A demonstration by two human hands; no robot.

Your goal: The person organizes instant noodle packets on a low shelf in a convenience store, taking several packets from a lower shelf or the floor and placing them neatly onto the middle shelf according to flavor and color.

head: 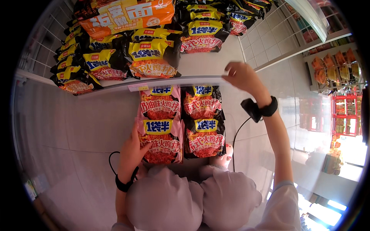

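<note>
Below the shelf edge, several bags of noodles lie in two columns in front of my knees: pink bags (160,141) at the left and black bags (204,138) at the right. My left hand (134,147) rests at the left side of the nearer pink bag, its thumb over the front and the other fingers partly hidden. My right hand (241,75) is raised near the shelf's front edge, fingers curled and apart, holding nothing. Black-and-yellow noodle bags (153,57) stand on the shelf ahead, and another upright group (202,36) stands nearer my right hand.
The white shelf (199,65) has a raised front lip with a price tag (138,87) and wire grid sides (267,40). A large orange noodle pack (127,17) lies on top of bags. A cable (234,141) hangs from the right wrist device. Racks of goods stand at the right.
</note>
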